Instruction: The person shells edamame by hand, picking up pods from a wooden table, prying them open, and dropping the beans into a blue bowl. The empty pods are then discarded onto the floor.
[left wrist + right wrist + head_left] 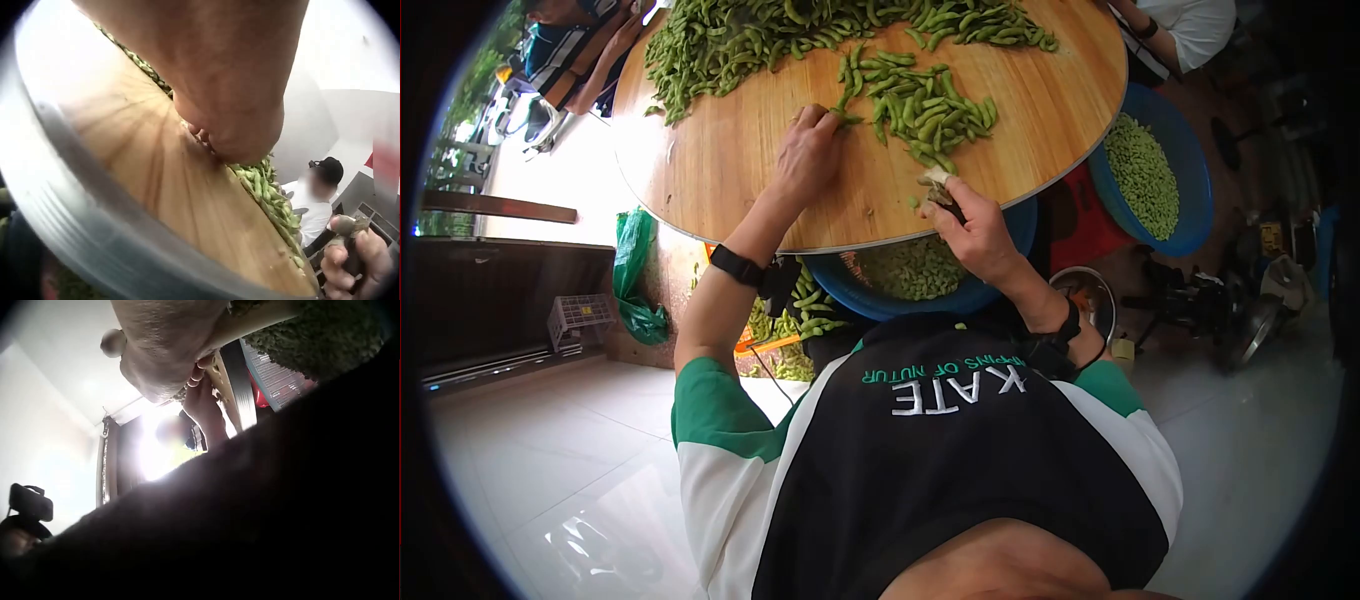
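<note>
My left hand (808, 152) rests on the round wooden table (730, 170), its fingertips pinching a green pod (846, 119) at the edge of a small pod pile (925, 105). Nearer the table's front edge, my right hand (978, 232) has curled fingers, with worn greyish-white coverings on the thumb and a finger. Whether a pod lies between them is hidden. A loose green bean (913, 202) lies beside those fingertips. The left wrist view shows the right hand (357, 262) raised, its coverings visible. In the right wrist view the right hand's (172, 350) fingertips are mostly hidden.
A large pod heap (730, 50) covers the table's far side. Below the front edge sits a blue basin (855, 298) of shelled beans; another blue basin (1106, 180) stands at the right. A metal bowl (1108, 290) is near my right forearm. Other people sit across the table.
</note>
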Tool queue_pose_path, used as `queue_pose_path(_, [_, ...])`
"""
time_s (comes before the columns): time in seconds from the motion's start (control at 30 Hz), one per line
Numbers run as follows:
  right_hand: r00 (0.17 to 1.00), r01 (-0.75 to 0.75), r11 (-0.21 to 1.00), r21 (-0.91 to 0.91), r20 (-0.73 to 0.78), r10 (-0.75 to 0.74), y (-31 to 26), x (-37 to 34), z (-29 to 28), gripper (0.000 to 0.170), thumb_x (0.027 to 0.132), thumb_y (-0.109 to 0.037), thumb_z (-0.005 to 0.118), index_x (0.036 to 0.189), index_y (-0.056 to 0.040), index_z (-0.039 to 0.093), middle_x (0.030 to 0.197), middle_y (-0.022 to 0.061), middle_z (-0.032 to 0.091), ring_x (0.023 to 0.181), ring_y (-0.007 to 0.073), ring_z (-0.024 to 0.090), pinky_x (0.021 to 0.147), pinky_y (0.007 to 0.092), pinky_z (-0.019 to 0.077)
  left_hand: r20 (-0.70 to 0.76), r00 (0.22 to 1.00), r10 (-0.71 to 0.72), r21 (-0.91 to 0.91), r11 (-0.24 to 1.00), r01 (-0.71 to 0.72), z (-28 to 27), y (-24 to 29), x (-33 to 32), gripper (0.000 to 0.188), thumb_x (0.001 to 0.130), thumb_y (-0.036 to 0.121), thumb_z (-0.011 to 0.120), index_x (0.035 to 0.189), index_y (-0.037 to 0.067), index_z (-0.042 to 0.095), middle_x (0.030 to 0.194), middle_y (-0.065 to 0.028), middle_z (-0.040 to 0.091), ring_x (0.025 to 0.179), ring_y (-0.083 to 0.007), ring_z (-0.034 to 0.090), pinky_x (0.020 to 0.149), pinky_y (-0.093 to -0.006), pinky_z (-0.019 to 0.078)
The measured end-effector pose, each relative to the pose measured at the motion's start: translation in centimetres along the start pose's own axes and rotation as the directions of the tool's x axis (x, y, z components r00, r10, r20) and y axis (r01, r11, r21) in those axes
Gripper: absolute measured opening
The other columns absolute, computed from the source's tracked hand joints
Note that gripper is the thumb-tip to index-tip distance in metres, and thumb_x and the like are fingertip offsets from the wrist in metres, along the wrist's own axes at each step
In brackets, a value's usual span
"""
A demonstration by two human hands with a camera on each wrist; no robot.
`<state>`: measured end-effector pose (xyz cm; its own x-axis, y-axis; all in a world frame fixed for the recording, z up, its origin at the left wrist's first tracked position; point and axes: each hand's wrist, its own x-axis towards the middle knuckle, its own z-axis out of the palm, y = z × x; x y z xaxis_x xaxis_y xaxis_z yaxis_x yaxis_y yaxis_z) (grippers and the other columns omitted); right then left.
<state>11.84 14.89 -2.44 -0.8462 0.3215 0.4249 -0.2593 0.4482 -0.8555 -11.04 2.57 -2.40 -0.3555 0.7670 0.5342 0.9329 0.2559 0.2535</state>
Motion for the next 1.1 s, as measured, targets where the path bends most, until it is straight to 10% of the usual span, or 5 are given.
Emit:
queue_pose_path(0.13, [0.934, -0.358, 0.834, 0.42, 0.143, 0.329, -1.7, 0.2, -1.0, 0.034, 0.097, -0.016, 0.048, 0.126, 0.0017, 0.048, 0.084, 0.0022, 0.057, 0.063, 0.0035, 0.046, 0.051, 0.0172, 0.0379, 0.208, 0.929, -0.307, -0.335, 0.87, 0.362, -1.4, 3.5, -0.4, 0.009, 0.087, 0.008, 0.056, 0.093, 0.002, 0.061, 0.078, -0.0113, 0.063, 0.064, -0.03, 0.059, 0.06, -0.0356, 0.0493])
queue_pose_path(0.2, [0.903, -0.425, 0.729, 0.537, 0.195, 0.383, -1.7, 0.0, -0.9, 0.035, 0.098, -0.017, 0.047, 0.128, 0.0011, 0.046, 0.084, 0.0022, 0.057, 0.061, 0.0039, 0.045, 0.049, 0.0173, 0.0373, 0.606, 0.694, -0.388, -0.659, 0.245, 0.712, -3.0, 6.5, -0.6, 0.012, 0.092, 0.013, 0.056, 0.091, 0.001, 0.06, 0.07, -0.0051, 0.062, 0.052, -0.0152, 0.055, 0.048, -0.026, 0.0436])
queue_pose_path(0.33, [0.892, -0.451, 0.672, 0.587, 0.289, 0.347, -1.4, 0.2, -0.5, 0.04, 0.098, -0.018, 0.047, 0.134, -0.001, 0.041, 0.083, 0.002, 0.056, 0.056, 0.0044, 0.044, 0.045, 0.0174, 0.0354, 0.666, 0.689, -0.286, -0.718, 0.004, 0.696, -3.1, 9.0, -2.1, 0.012, 0.092, 0.014, 0.059, 0.094, 0.001, 0.059, 0.073, -0.001, 0.06, 0.056, -0.0054, 0.052, 0.049, -0.0185, 0.0386])
queue_pose_path(0.97, [0.925, -0.377, 0.673, 0.636, 0.214, 0.315, -1.6, -1.0, 0.1, 0.035, 0.096, -0.008, 0.048, 0.131, -0.0023, 0.048, 0.083, 0.0036, 0.059, 0.055, 0.0033, 0.044, 0.044, 0.016, 0.0331, 0.467, 0.814, -0.346, -0.797, 0.233, 0.557, -3.3, 11.3, -3.5, 0.011, 0.092, 0.011, 0.057, 0.097, 0.001, 0.059, 0.076, -0.0005, 0.059, 0.063, -0.0044, 0.049, 0.055, -0.0193, 0.0393])
queue_pose_path(1.1, [0.918, -0.395, 0.61, 0.687, 0.27, 0.29, -1.0, -0.9, -0.7, 0.031, 0.092, -0.003, 0.052, 0.123, 0.0013, 0.053, 0.082, 0.0025, 0.06, 0.062, 0.0046, 0.052, 0.052, 0.0167, 0.0403, 0.682, 0.698, -0.217, -0.731, -0.226, 0.644, -3.6, 10.5, -2.8, 0.011, 0.091, 0.012, 0.059, 0.095, 0.002, 0.059, 0.074, -0.0003, 0.057, 0.059, -0.0049, 0.047, 0.05, -0.0189, 0.0343])
